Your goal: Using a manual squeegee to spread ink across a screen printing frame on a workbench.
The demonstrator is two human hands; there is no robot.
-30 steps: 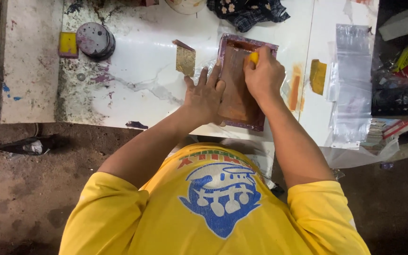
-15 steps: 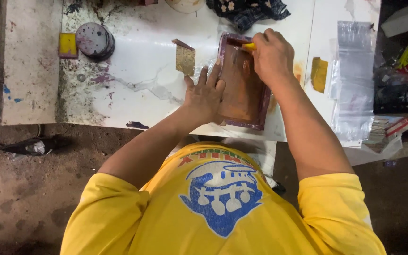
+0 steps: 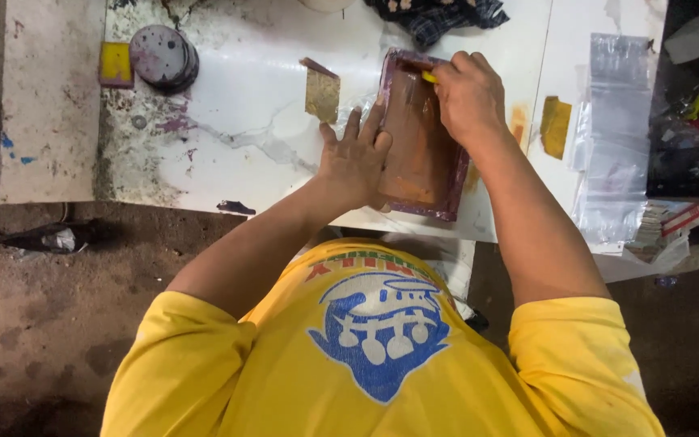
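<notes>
- The left hand (image 3: 355,159) lies flat, fingers spread, pressing the left edge of the printing frame (image 3: 419,137).
- The right hand (image 3: 468,97) — at about one o'clock from the left — is closed around a yellow-handled tool (image 3: 429,77) at the frame's far end.
- The purple-edged frame rests on the white table (image 3: 244,105), its near end by the table's edge.
- A gold scraper (image 3: 321,93) lies at eleven o'clock from the left hand.

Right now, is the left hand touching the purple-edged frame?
Touching. The head view shows the left hand lying flat, its fingers pressed on the left edge of the purple-edged frame.
</notes>
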